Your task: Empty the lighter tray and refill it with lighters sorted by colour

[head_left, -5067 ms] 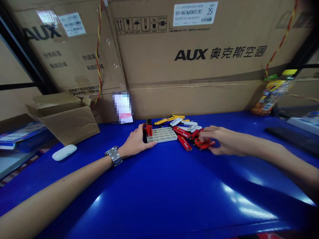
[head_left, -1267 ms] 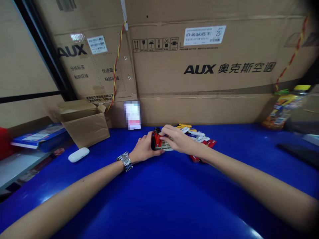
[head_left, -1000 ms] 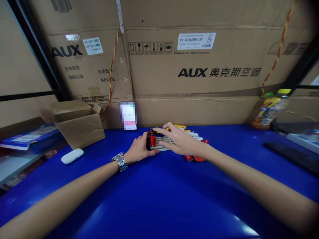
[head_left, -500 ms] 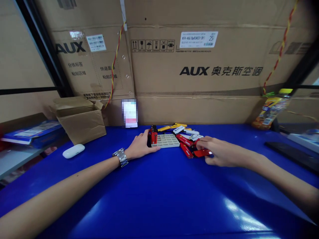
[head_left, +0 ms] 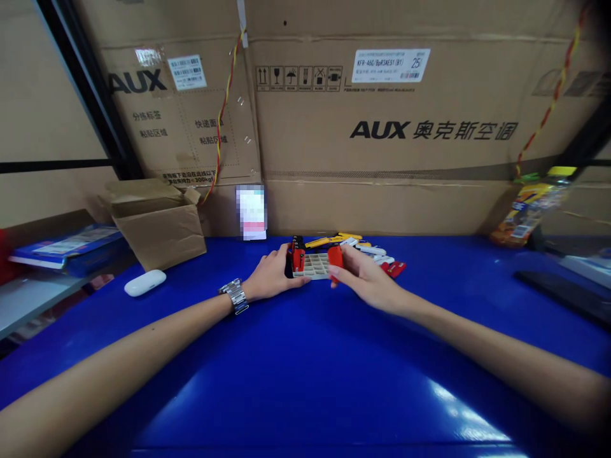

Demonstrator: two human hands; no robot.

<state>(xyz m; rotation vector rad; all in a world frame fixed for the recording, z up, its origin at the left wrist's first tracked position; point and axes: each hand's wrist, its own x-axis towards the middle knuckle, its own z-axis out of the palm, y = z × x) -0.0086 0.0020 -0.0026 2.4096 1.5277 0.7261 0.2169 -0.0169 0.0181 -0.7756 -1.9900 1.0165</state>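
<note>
A small beige grid tray (head_left: 315,266) lies on the blue table (head_left: 305,356). A few red and black lighters (head_left: 298,255) stand in its left cells. My left hand (head_left: 273,277), with a metal watch at the wrist, rests against the tray's left side with its fingers curled on the edge. My right hand (head_left: 365,280) pinches a red lighter (head_left: 335,257) and holds it upright at the tray's right end. Behind that hand lies a loose heap of red, white and yellow lighters (head_left: 377,256).
Large AUX cardboard cartons (head_left: 391,127) wall off the back of the table. A small open cardboard box (head_left: 157,222) and a white oval case (head_left: 144,282) sit at the left. A snack bag (head_left: 534,203) leans at the right, beside a dark flat object (head_left: 563,286).
My right hand lifted a red lighter from the heap and carried it left to the tray's right end. My left hand stayed on the tray.
</note>
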